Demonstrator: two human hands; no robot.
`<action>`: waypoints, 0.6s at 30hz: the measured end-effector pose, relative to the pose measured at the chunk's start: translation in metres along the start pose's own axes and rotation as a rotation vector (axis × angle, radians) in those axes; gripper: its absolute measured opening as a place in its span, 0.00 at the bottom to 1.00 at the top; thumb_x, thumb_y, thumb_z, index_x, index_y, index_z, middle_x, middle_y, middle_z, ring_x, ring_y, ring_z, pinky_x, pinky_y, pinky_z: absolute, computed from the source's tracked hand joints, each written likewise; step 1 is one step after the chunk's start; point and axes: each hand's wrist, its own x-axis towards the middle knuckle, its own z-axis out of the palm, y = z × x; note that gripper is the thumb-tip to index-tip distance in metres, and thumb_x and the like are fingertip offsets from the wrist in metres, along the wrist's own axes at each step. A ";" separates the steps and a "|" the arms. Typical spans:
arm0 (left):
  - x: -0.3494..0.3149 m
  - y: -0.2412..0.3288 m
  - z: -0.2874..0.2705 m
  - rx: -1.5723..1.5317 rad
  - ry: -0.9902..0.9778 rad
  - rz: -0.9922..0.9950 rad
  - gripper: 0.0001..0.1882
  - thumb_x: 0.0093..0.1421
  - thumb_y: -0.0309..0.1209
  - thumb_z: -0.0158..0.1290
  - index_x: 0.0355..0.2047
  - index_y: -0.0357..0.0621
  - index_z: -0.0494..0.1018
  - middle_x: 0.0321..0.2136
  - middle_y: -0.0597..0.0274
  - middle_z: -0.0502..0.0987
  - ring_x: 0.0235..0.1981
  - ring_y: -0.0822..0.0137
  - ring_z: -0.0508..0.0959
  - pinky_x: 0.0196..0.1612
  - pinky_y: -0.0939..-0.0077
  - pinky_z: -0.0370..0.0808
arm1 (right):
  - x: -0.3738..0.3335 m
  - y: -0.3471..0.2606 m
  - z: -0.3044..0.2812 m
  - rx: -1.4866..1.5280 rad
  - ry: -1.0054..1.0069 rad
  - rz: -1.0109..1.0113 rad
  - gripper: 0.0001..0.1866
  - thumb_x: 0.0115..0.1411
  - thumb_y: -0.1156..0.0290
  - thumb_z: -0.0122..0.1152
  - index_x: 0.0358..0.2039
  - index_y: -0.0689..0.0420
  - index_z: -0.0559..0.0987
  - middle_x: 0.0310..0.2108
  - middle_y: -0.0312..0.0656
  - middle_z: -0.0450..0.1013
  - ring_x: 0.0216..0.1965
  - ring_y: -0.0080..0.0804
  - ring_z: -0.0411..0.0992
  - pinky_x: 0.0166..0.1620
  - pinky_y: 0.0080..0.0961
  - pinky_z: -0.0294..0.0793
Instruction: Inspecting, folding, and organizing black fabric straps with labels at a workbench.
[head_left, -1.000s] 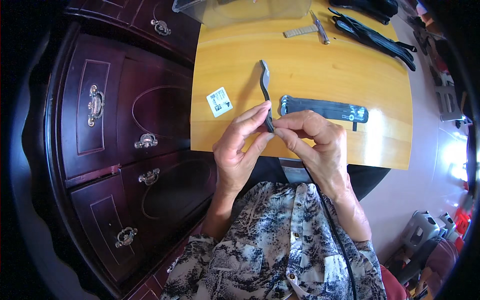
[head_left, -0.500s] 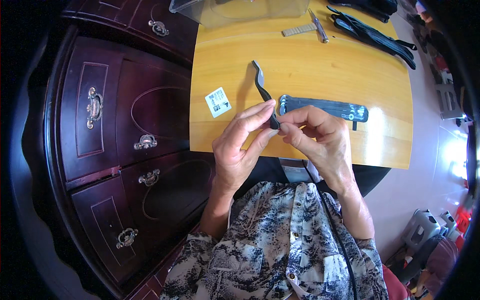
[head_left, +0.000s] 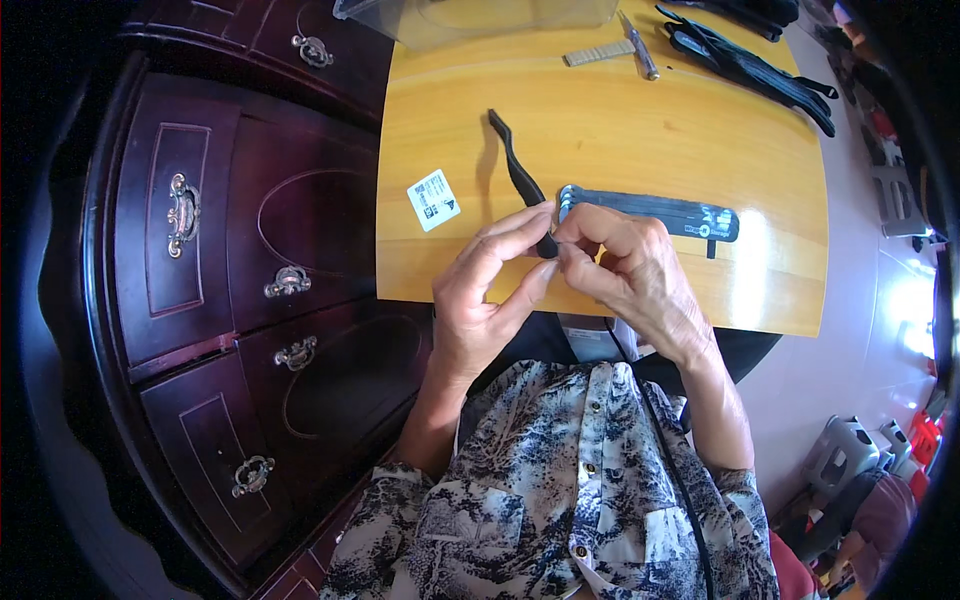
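Observation:
A narrow black strap point(head_left: 517, 170) rises from my fingertips, its free end bending up and to the left above the table. My left hand point(head_left: 490, 265) pinches its lower end between thumb and fingers. Close against it, my right hand point(head_left: 625, 265) is also closed at that end, thumb against forefinger; the spot between the fingertips is partly hidden. Just beyond my right hand lies a flat dark pouch-like strap pack point(head_left: 650, 210) with pale printing and a small black tab. A white square printed card point(head_left: 433, 199) rests left of my hands.
At the back of the yellow wooden table point(head_left: 450, 110) stand a clear plastic bin point(head_left: 480, 22), a beige strip point(head_left: 599, 53), a pen-like tool point(head_left: 639, 47) and a bundle of black straps point(head_left: 750, 70). Dark wooden drawers point(head_left: 310, 220) flank the left; grey stools point(head_left: 842, 452) stand at right.
The strap has turned, showing its black face instead of the grey one, and its free end has swung slightly left. My right hand's fingers have curled in more.

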 end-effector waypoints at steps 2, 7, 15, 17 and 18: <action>-0.002 0.001 0.002 -0.041 0.037 -0.002 0.20 0.49 0.14 0.56 0.44 0.35 0.71 0.43 0.52 0.75 0.44 0.61 0.77 0.43 0.76 0.76 | 0.001 0.001 0.000 0.163 -0.060 0.083 0.06 0.51 0.76 0.57 0.26 0.63 0.70 0.21 0.48 0.68 0.21 0.38 0.68 0.28 0.27 0.68; -0.015 0.001 0.003 0.201 0.248 0.010 0.14 0.49 0.15 0.56 0.38 0.34 0.73 0.36 0.53 0.76 0.37 0.61 0.78 0.39 0.75 0.76 | 0.007 0.002 0.014 0.131 -0.007 -0.041 0.05 0.48 0.76 0.58 0.23 0.62 0.71 0.18 0.44 0.68 0.18 0.32 0.67 0.25 0.25 0.68; -0.018 -0.006 -0.002 0.329 0.340 0.060 0.10 0.52 0.16 0.54 0.36 0.33 0.73 0.32 0.53 0.76 0.34 0.63 0.78 0.37 0.75 0.75 | 0.017 0.005 0.038 0.191 0.053 -0.121 0.07 0.47 0.76 0.60 0.19 0.61 0.70 0.13 0.33 0.63 0.17 0.14 0.59 0.21 0.17 0.61; -0.017 -0.001 0.001 -0.015 0.466 -0.126 0.06 0.57 0.18 0.50 0.36 0.32 0.72 0.32 0.58 0.76 0.33 0.72 0.75 0.37 0.79 0.73 | 0.019 0.006 0.040 0.236 0.038 -0.088 0.07 0.45 0.77 0.60 0.19 0.61 0.70 0.13 0.35 0.63 0.17 0.16 0.61 0.21 0.18 0.62; -0.018 0.000 0.001 -0.018 0.466 -0.126 0.06 0.57 0.18 0.50 0.36 0.32 0.72 0.32 0.58 0.76 0.33 0.72 0.75 0.37 0.79 0.73 | 0.020 0.008 0.040 0.277 0.029 -0.052 0.07 0.44 0.77 0.60 0.19 0.62 0.70 0.14 0.37 0.64 0.16 0.18 0.63 0.22 0.19 0.64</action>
